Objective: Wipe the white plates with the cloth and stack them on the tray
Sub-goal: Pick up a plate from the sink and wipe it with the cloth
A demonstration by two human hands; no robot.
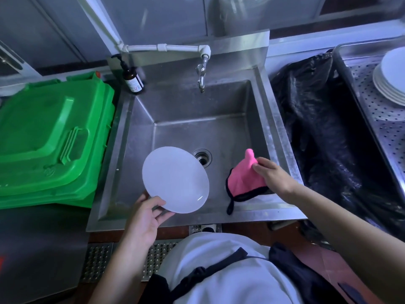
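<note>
Left hand [143, 218] grips round, glossy white plate [175, 179]

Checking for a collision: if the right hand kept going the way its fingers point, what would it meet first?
Beyond the pink cloth the right hand pinches, probably the white plate's rim, or the drain; depth is unclear.

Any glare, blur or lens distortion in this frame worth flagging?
Head view: wide-angle bending bows the steel sink edges; the round white plate is overexposed, with one small glint near its lower rim; the upper background is soft and blue-tinted.
</note>
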